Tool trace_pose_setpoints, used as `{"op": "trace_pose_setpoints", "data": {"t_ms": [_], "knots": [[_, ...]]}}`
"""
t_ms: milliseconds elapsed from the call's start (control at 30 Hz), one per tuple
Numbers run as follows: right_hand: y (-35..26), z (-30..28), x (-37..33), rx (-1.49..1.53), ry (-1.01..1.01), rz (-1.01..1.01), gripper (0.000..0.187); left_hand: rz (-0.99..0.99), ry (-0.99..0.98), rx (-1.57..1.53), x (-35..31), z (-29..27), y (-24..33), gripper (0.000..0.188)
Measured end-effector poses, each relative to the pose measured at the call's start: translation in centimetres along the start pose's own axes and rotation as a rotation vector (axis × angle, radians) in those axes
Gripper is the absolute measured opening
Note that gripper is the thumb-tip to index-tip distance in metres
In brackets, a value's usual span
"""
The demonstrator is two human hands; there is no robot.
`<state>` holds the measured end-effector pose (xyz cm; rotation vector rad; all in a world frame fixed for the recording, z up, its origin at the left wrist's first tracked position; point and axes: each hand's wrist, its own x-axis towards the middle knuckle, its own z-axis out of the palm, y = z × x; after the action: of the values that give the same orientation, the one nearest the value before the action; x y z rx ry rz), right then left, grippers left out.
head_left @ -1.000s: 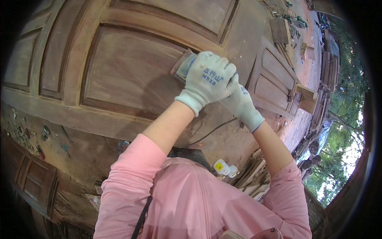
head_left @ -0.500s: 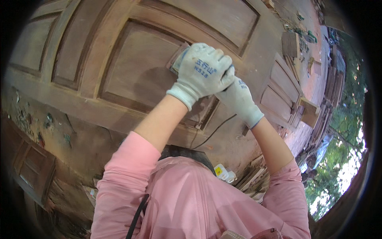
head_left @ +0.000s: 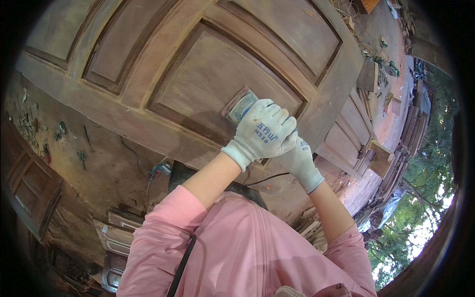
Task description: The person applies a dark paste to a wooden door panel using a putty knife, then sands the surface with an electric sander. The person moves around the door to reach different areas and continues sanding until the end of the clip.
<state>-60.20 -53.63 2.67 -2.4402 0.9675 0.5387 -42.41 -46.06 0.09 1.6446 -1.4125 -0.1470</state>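
Note:
A sander [head_left: 241, 106] with a flat square pad lies against a recessed panel of a brown wooden door [head_left: 213, 74]. My left hand [head_left: 263, 129], in a pale glove, is closed over the top of the sander and hides most of its body. My right hand [head_left: 300, 161], also gloved, is closed just behind and below the left one, at the rear of the tool. The left hand covers its fingers in part. A black cord [head_left: 267, 179] runs out beside the right hand.
Another panelled door [head_left: 349, 126] lies to the right, with a wooden block [head_left: 381, 158] at its corner. At the lower left is a darker framed panel [head_left: 32, 185]. Scraps and small tools litter the dirt floor [head_left: 106, 171]. Stacked boards [head_left: 408, 133] stand at far right.
Both hands and the sander have shifted toward the lower side of the door panel, nearer to me. The view has also moved, showing more floor at the left.

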Motion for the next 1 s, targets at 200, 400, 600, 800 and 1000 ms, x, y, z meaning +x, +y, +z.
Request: {"op": "trace_pose_setpoints", "data": {"t_ms": [200, 400, 600, 800, 1000], "knots": [[-6.3, 0.4, 5.3, 0.116, 0.077, -0.082, 0.044, 0.009, 0.019, 0.103, 0.8, -5.7, -4.8, 0.019], [-6.6, 1.9, 2.1, 0.206, -0.054, 0.05, 0.058, -0.011, -0.131, 0.083, -1.0, -5.9, -3.3, 0.024], [-2.5, 5.0, -9.2, 0.175, -0.004, 0.103, 0.047, 0.132, -0.413, -0.194, -4.5, -0.8, 2.7, 0.028], [-3.8, 9.7, -8.3, 0.16, 0.015, -0.075, 0.044, 0.215, -0.409, -0.174, -4.2, -3.7, 0.2, 0.029], [-6.3, 7.5, -5.1, 0.507, 0.028, 0.262, 0.061, 0.237, -0.389, -0.129, -1.9, -3.3, -0.6, 0.025]]}}
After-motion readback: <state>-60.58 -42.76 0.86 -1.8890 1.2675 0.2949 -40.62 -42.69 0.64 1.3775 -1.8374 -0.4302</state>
